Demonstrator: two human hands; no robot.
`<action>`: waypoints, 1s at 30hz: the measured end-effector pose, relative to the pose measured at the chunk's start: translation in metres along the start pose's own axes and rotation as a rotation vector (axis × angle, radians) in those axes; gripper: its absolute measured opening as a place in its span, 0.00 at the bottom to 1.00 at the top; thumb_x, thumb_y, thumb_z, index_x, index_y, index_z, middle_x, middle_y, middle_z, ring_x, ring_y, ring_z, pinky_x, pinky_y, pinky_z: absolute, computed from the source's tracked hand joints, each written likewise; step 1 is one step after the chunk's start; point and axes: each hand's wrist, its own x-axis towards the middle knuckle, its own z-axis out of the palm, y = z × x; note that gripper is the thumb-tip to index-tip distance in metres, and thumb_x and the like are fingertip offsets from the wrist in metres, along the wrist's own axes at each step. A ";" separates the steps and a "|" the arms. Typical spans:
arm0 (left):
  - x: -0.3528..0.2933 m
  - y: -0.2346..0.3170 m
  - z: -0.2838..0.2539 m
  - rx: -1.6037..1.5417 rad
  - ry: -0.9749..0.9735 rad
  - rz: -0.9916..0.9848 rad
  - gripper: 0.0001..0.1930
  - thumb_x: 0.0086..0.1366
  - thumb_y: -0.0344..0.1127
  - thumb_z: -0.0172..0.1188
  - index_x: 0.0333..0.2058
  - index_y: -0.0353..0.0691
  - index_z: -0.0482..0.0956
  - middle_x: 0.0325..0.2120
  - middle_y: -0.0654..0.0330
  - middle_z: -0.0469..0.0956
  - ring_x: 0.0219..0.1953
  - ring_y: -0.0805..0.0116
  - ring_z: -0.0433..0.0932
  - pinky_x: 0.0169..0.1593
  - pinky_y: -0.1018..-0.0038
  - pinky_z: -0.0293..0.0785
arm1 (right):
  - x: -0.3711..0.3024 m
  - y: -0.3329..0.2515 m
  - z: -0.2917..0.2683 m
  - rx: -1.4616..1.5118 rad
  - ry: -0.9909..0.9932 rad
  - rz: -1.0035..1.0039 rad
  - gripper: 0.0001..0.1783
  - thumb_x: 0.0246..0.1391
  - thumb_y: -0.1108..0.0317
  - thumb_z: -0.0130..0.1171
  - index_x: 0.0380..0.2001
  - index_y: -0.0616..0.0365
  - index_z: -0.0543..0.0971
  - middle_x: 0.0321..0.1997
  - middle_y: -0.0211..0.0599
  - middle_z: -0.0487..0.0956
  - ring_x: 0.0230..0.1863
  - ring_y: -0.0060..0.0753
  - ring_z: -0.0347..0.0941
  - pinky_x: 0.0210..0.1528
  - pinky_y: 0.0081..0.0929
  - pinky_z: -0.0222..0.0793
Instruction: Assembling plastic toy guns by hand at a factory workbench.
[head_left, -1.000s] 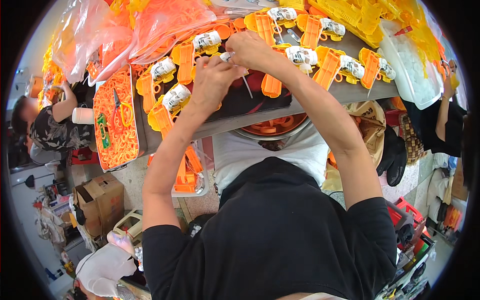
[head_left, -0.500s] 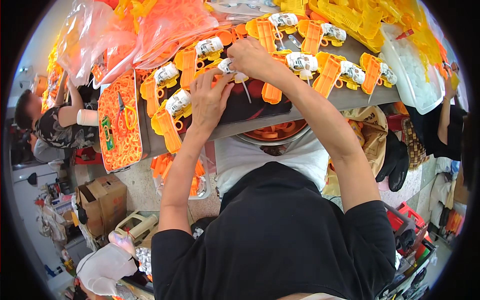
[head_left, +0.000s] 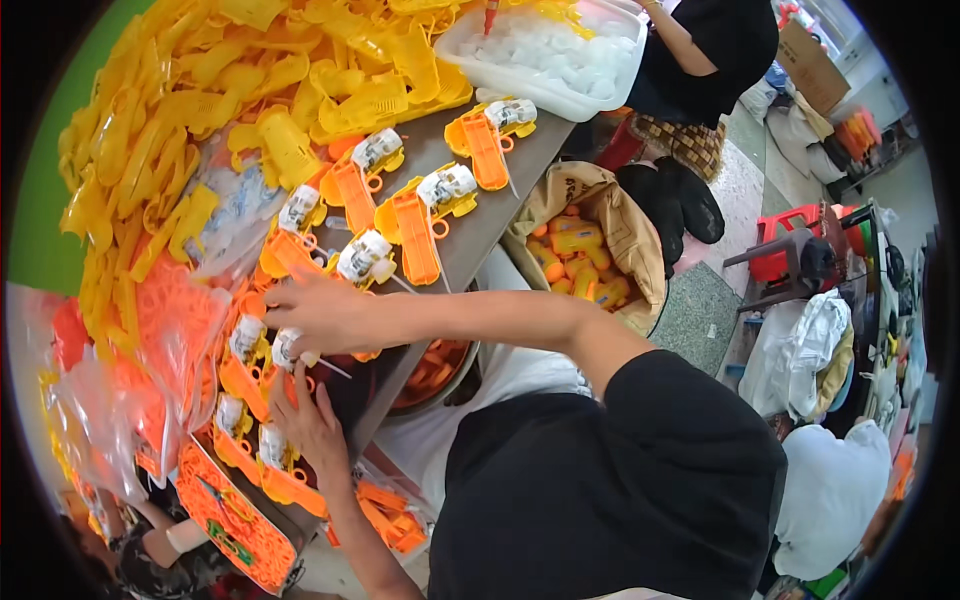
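Both my hands meet over one toy assembly, an orange and yellow plastic piece with a white printed barrel-shaped part [head_left: 288, 348]. My left hand [head_left: 312, 425] grips its near side, thumb and fingertips against the white part. From above, my right hand [head_left: 325, 315] curls over its other side, hiding much of the piece. A thin pale strip [head_left: 335, 369] sticks out beside the fingers. Similar assemblies lie in rows around my hands: one [head_left: 412, 238] beyond the right hand, another [head_left: 272, 445] beside the left hand.
Yellow plastic parts [head_left: 160, 130] are heaped at the far left. A white tub [head_left: 625, 75] holds translucent pieces. A tray [head_left: 285, 570] of orange rings carries pliers. A paper sack [head_left: 640, 205] of orange-yellow pieces stands beside the table edge. Two other people work nearby.
My view has swung round, so the table now runs diagonally and the yellow heap and sack show more fully. Both hands remain together at a white-barrelled toy assembly.
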 end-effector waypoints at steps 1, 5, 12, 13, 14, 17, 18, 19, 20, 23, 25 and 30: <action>0.002 0.005 0.000 -0.057 -0.029 -0.014 0.22 0.69 0.29 0.55 0.61 0.43 0.71 0.61 0.47 0.65 0.62 0.47 0.64 0.63 0.55 0.61 | -0.015 0.011 -0.037 -0.028 0.033 0.073 0.13 0.48 0.64 0.63 0.36 0.59 0.82 0.40 0.42 0.80 0.47 0.47 0.75 0.60 0.44 0.63; -0.009 0.002 0.006 -0.064 -0.060 -0.019 0.24 0.73 0.29 0.46 0.66 0.40 0.63 0.66 0.51 0.61 0.67 0.49 0.58 0.68 0.57 0.55 | -0.048 0.055 -0.218 -0.050 0.117 0.794 0.12 0.55 0.68 0.58 0.40 0.62 0.82 0.44 0.46 0.81 0.45 0.40 0.78 0.48 0.30 0.73; -0.009 0.008 0.008 0.024 -0.028 -0.037 0.28 0.66 0.28 0.57 0.65 0.39 0.66 0.65 0.49 0.62 0.65 0.46 0.60 0.67 0.54 0.56 | -0.137 0.228 -0.362 -0.828 -0.109 0.718 0.16 0.51 0.69 0.59 0.44 0.61 0.81 0.45 0.47 0.82 0.49 0.45 0.78 0.53 0.37 0.73; -0.003 0.012 0.012 0.013 -0.008 -0.021 0.28 0.64 0.29 0.59 0.64 0.39 0.67 0.65 0.49 0.62 0.66 0.45 0.60 0.67 0.54 0.57 | -0.154 0.250 -0.373 -0.818 -0.132 0.552 0.19 0.50 0.69 0.58 0.46 0.63 0.80 0.47 0.48 0.81 0.53 0.48 0.75 0.58 0.40 0.69; -0.001 0.012 0.011 0.029 -0.022 -0.013 0.29 0.64 0.32 0.60 0.63 0.39 0.67 0.64 0.49 0.63 0.66 0.46 0.60 0.67 0.53 0.55 | -0.152 0.268 -0.379 -0.775 -0.239 0.650 0.21 0.50 0.69 0.56 0.49 0.64 0.79 0.48 0.48 0.81 0.54 0.50 0.74 0.61 0.41 0.66; 0.013 0.024 0.011 -0.216 0.080 -0.009 0.31 0.63 0.37 0.63 0.64 0.41 0.66 0.62 0.50 0.66 0.66 0.50 0.61 0.69 0.50 0.49 | -0.215 0.321 -0.491 -0.868 -0.359 0.539 0.19 0.60 0.68 0.50 0.53 0.63 0.76 0.55 0.50 0.77 0.60 0.50 0.69 0.65 0.42 0.61; 0.004 0.017 0.008 -0.250 0.147 -0.054 0.28 0.62 0.35 0.64 0.61 0.44 0.71 0.60 0.54 0.68 0.65 0.53 0.63 0.69 0.50 0.50 | -0.211 0.333 -0.522 -0.966 -0.491 0.513 0.19 0.59 0.71 0.50 0.52 0.64 0.77 0.54 0.50 0.78 0.59 0.50 0.71 0.64 0.42 0.63; -0.013 0.007 -0.007 -0.163 0.143 -0.087 0.24 0.62 0.33 0.63 0.58 0.44 0.74 0.59 0.56 0.69 0.64 0.55 0.64 0.68 0.50 0.51 | -0.203 0.339 -0.523 -0.864 -0.496 0.537 0.19 0.53 0.76 0.49 0.48 0.63 0.78 0.49 0.48 0.80 0.55 0.47 0.74 0.60 0.37 0.66; -0.026 0.003 -0.025 -0.045 0.116 -0.113 0.21 0.61 0.31 0.63 0.55 0.45 0.77 0.58 0.58 0.70 0.63 0.57 0.65 0.68 0.51 0.53 | -0.187 0.346 -0.484 -0.794 -0.576 0.615 0.18 0.51 0.76 0.51 0.47 0.61 0.77 0.46 0.49 0.79 0.51 0.46 0.75 0.55 0.36 0.68; -0.088 -0.033 -0.060 0.028 0.126 -0.166 0.18 0.58 0.26 0.62 0.48 0.45 0.81 0.57 0.61 0.72 0.61 0.59 0.67 0.68 0.52 0.55 | -0.171 0.333 -0.469 -0.767 -0.330 0.636 0.20 0.56 0.63 0.62 0.49 0.62 0.74 0.42 0.44 0.77 0.42 0.43 0.75 0.47 0.34 0.70; -0.108 -0.037 -0.081 0.048 0.041 -0.162 0.19 0.55 0.25 0.61 0.47 0.45 0.81 0.57 0.62 0.72 0.61 0.58 0.67 0.67 0.52 0.55 | -0.154 0.311 -0.469 -0.733 -0.062 0.766 0.22 0.58 0.56 0.64 0.48 0.60 0.76 0.44 0.37 0.76 0.43 0.30 0.74 0.46 0.28 0.70; -0.123 -0.024 -0.091 0.196 -0.202 -0.211 0.17 0.52 0.23 0.60 0.42 0.41 0.81 0.60 0.62 0.70 0.63 0.56 0.64 0.69 0.51 0.52 | -0.042 0.096 -0.237 0.373 0.231 0.770 0.22 0.63 0.63 0.55 0.57 0.62 0.73 0.55 0.36 0.75 0.48 0.26 0.72 0.58 0.24 0.67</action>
